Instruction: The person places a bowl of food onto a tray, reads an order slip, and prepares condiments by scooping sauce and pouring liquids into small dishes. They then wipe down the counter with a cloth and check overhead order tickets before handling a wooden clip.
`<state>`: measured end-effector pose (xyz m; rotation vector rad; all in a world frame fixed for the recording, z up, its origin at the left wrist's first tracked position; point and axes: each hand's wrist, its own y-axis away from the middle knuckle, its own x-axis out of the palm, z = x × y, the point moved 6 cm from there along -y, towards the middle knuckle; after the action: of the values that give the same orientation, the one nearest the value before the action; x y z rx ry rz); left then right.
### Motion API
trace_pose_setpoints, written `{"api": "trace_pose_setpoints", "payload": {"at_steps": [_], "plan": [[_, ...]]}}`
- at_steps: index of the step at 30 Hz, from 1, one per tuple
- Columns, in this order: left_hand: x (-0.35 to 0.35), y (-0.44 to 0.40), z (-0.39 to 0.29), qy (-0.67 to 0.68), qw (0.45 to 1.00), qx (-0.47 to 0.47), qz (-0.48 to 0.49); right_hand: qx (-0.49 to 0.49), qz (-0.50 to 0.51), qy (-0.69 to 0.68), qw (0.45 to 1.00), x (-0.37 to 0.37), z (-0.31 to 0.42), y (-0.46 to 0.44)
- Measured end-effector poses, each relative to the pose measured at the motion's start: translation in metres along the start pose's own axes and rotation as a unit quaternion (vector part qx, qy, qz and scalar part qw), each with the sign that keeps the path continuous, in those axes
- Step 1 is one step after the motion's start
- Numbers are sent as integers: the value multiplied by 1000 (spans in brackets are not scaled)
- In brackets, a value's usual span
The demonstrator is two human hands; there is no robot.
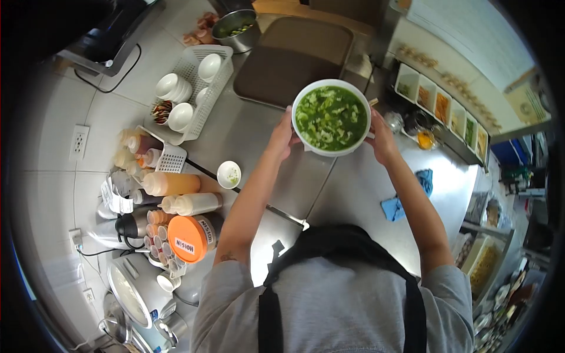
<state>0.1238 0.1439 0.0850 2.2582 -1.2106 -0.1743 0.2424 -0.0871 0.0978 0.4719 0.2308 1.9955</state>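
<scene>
Between my two hands is a large white bowl [331, 152] of green soup [331, 117] with pale, egg-like shreds on top. My left hand [283, 136] grips its left rim and side, the fingers partly hidden beneath. My right hand [381, 138] holds the opposite side. The bowl looks level, close to the near edge of a brown tray [288, 59]; I cannot tell whether it is raised or resting on the steel counter [259, 129]. Left of my left forearm stands a small white cup [229, 175] with green bits inside.
At left are a white basket [206, 109] of small bowls, several sauce bottles [176, 183] and an orange-lidded hoisin tub [191, 238]. A blue cloth [393, 209] lies by my right forearm. Topping containers [441, 107] line the right, and a metal pot [236, 41] stands behind.
</scene>
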Motion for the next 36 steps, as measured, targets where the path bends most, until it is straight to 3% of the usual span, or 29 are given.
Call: {"api": "trace_pose_setpoints", "payload": {"at_steps": [12,20,23,24,26,27,28,29,30,31,32,33,34,36], "plan": [[-43,-173,-104,17,999,38,-5,21,64,-3,998,85,32,-215],[-62,-242,-103,54,998,20,-28,38,90,27,995,95,18,-275],[-63,-244,-98,25,998,52,1,-32,90,117,989,80,24,-260],[-63,-241,-93,13,998,61,-13,-112,43,236,964,68,32,-239],[-62,-210,-97,47,988,129,-64,-249,-27,453,856,45,36,-188],[-63,-185,-97,92,977,134,-136,-318,-39,496,807,36,48,-144],[-62,-165,-89,161,963,164,-141,-377,-45,537,754,26,50,-110],[-63,-151,-75,170,937,269,-141,-360,-80,581,726,8,36,-90],[-56,-121,-51,79,944,294,-128,-409,-107,573,702,-10,27,-67],[-38,-86,-29,85,927,359,-67,-441,-110,592,665,-27,19,-54],[-21,-53,-4,82,924,372,-44,-408,-139,624,652,-42,7,-47],[-1,-32,31,129,930,344,-2,-401,-142,633,647,-52,3,-39],[13,9,45,75,956,282,-19,-393,-156,640,641,-62,3,-34],[31,59,85,10,980,181,79,-364,-139,641,662,-80,-9,-40]]}}
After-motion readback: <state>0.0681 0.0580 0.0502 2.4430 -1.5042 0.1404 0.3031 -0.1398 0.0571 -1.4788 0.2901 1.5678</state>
